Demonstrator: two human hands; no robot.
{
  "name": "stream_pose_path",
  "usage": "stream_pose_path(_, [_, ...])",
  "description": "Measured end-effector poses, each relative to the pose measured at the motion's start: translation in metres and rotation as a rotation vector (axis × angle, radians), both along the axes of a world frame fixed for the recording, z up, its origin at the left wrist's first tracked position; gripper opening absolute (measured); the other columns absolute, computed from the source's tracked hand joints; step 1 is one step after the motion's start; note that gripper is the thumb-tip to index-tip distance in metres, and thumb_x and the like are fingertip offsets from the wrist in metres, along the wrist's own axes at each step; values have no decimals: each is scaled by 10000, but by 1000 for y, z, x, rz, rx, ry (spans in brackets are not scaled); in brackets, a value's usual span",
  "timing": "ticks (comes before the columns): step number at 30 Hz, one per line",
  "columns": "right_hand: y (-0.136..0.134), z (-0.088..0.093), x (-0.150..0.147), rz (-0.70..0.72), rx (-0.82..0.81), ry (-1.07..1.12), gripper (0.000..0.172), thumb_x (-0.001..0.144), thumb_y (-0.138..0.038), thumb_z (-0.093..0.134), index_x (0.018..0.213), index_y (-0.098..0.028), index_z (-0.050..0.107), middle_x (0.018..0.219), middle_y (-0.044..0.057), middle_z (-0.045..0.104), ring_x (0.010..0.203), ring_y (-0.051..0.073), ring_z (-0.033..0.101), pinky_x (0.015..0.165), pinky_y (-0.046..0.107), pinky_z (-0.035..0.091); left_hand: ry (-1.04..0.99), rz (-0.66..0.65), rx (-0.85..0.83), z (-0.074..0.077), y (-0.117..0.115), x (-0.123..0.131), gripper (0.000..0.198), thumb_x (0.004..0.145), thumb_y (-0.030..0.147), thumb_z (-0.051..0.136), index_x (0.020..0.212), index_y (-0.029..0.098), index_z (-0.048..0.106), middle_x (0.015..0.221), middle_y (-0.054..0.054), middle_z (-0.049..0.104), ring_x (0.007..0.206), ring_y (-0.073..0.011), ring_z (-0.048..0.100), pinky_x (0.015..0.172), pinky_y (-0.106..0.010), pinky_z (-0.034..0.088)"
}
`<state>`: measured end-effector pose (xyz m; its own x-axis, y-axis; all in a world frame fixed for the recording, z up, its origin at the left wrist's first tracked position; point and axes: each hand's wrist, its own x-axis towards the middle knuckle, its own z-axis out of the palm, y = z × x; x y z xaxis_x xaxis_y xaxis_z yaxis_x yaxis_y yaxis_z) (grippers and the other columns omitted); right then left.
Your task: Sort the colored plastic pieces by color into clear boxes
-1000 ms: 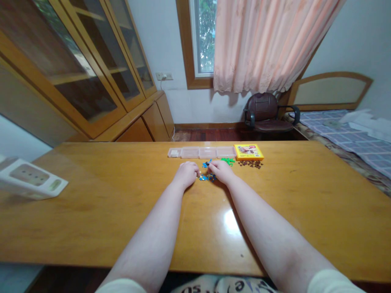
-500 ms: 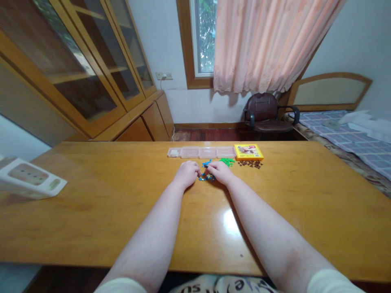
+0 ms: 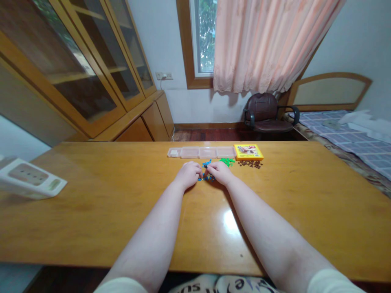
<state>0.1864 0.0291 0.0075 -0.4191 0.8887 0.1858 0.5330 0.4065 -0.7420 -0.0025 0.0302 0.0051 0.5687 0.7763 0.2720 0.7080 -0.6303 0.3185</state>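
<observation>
My left hand [image 3: 189,175] rests at the left edge of a small mixed pile of blue and pale pieces [image 3: 209,178]. Its fingers are curled down and closed at the tips; whatever they hold is too small to make out. From the other side, my right hand [image 3: 221,171] reaches over the same pile, thumb and finger pinched by a small dark piece [image 3: 205,166]. Just beyond the hands lie loose blue pieces [image 3: 207,162]. A heap of bright green pieces [image 3: 227,161] sits behind my right hand, partly covered by it.
A row of clear plastic compartments [image 3: 190,152] lies along the far table edge, beside a yellow box [image 3: 249,152]. Brown pieces [image 3: 250,164] are spread before the box. At the far left stands a white container [image 3: 33,179]. An office chair [image 3: 265,112] is beyond the wooden table [image 3: 122,207].
My left fingers have shifted slightly to the right at the pile's edge. My right hand stays nearly in place, still pinched.
</observation>
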Motion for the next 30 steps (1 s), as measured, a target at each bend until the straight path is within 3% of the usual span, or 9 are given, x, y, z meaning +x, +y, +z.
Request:
stream_pose_path(12, [-1, -1, 0, 137, 5, 69, 332, 855, -212, 469, 621, -143, 694, 594, 13, 647, 570, 114, 541, 582, 211, 353, 72, 122, -28, 2, 1, -6, 251, 715, 83, 524, 606, 211, 710, 753, -26, 673, 785, -167, 558, 792, -299, 429])
stream_pose_path(17, [-2, 1, -2, 62, -33, -37, 320, 864, -255, 482, 652, -153, 699, 545, -6, 604, 533, 109, 508, 536, 215, 306, 40, 131, -21, 3, 0, -6, 270, 718, 70, 497, 645, 204, 719, 766, -30, 673, 787, -168, 568, 791, -294, 442])
stream_pose_path(22, [0, -1, -3, -28, 4, -61, 338, 905, -284, 436, 728, -175, 703, 684, 13, 665, 639, 130, 551, 597, 222, 333, 30, 200, -5, 3, 0, -5, 298, 745, 72, 478, 758, 207, 744, 826, -39, 684, 830, -178, 579, 819, -300, 454])
stream_pose_path(30, [1, 0, -4, 169, 102, -77, 252, 878, -237, 495, 752, -151, 696, 673, 13, 626, 663, 131, 513, 633, 227, 329, 109, 239, -14, 3, 1, -6, 289, 755, 112, 513, 815, 249, 760, 884, -30, 691, 857, -178, 576, 822, -291, 446])
